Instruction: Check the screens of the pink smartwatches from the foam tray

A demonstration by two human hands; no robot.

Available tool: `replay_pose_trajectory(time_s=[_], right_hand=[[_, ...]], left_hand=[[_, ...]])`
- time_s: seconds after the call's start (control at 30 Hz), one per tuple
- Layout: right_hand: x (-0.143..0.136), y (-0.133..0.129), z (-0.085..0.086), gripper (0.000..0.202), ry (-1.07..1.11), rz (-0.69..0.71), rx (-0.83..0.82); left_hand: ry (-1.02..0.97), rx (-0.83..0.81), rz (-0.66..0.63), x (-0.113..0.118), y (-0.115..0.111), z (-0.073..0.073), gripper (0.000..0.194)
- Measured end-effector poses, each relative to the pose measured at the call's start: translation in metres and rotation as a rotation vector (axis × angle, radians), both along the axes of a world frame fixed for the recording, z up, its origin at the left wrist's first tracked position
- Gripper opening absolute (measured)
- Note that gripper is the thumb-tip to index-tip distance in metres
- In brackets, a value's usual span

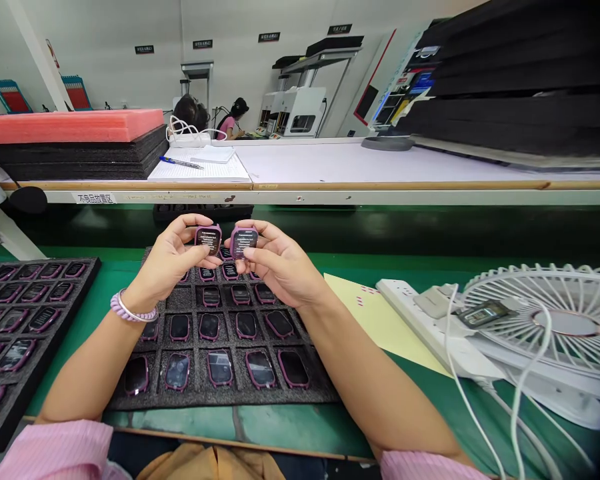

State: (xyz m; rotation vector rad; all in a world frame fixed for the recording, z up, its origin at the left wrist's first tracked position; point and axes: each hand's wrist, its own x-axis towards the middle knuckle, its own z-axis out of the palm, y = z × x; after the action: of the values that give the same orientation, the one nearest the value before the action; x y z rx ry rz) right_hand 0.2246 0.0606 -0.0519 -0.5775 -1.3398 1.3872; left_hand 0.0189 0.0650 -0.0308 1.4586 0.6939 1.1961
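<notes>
Left foam tray (10,373): cut off by the left edge; full row count cannot be told.
Centre foam tray (195,393): far rows hidden behind both hands.
Watch body in left hand (209,239): printed text too small to read; lower edge covered by fingers.
Watch body in right hand (243,241): printed text too small to read; side covered by the thumb.
Fan (555,327): cut off by the right edge.
White cables (460,380): run out of the bottom edge; ends unseen.
Wall signs (203,44): lettering too small to read.
Seated people (233,117): distant, partly hidden behind the shelf.
</notes>
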Motion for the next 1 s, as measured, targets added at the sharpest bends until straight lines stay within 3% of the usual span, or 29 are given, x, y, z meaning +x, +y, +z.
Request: replay_pose_trajectory(time_s=[0.33,0.67,0.83,1.0], right_hand=[[-0.0008,-0.004,0.0026,0.048,-0.043,0.004,0.011],[-0.0027,-0.0046,0.0035,0.051,-0.045,0.028,0.021],[-0.0033,-0.0022,0.0026,0.044,0.01,0.019,-0.049],[-0.0019,0.0009,0.0012,0.044,0.065,0.019,-0.084]], left_hand=[[0.012,0.001,0.012,-0.0003,-0.0009,0.001,0.036],[-0.05,-0.037,-0.026,0.0005,-0.0007,0.0,0.047],[-0.017,-0.061,-0.039,-0.0007,-0.0016,0.0002,0.031],[-0.026,-0.083,-0.03,0.0003,-0.0032,0.002,0.03]])
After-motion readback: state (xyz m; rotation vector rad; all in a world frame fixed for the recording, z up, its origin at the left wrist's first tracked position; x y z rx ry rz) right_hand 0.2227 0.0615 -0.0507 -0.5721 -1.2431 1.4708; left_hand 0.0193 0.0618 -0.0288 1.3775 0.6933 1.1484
